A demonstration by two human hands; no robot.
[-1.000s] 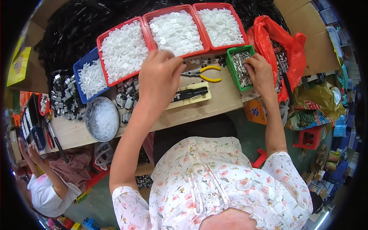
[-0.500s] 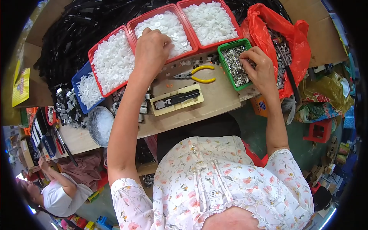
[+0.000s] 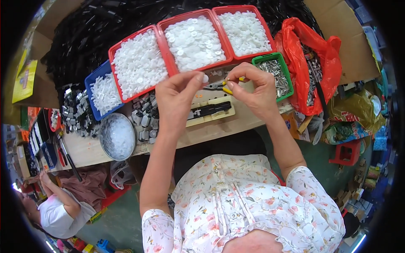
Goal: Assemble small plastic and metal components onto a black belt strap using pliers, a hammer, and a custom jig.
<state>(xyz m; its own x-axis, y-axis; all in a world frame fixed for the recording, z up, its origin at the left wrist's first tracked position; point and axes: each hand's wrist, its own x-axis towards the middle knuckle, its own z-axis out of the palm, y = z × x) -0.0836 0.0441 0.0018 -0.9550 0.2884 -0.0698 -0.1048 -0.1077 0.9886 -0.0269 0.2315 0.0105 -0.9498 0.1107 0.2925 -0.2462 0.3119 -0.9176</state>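
Between the thumb and forefinger of my left hand (image 3: 179,95) is a small white plastic disc (image 3: 205,79). My right hand (image 3: 255,90) is closed in a pinch facing it; whatever the fingertips hold is too small to make out. Both hands hover above a cream fixture (image 3: 210,119), in which a long black part (image 3: 215,110) lies. Behind my right fingers, partly covered, are pliers with yellow handles (image 3: 228,90). Beyond my left hand stands a red tray of white discs (image 3: 195,68). A green tray of metal pins (image 3: 290,80) is to the right of my right hand.
More red trays (image 3: 116,69) (image 3: 249,55) of white parts flank the middle one. At left are a blue tray (image 3: 90,82), a metal bowl (image 3: 101,139) and loose metal clips (image 3: 78,111). A red bag (image 3: 333,55) sits at right. Black parts (image 3: 84,33) are heaped behind. A co-worker (image 3: 63,211) sits at left.
My left hand has come back from the middle red tray with a white disc. My right hand has left the green tray, and both hands now meet above the fixture.
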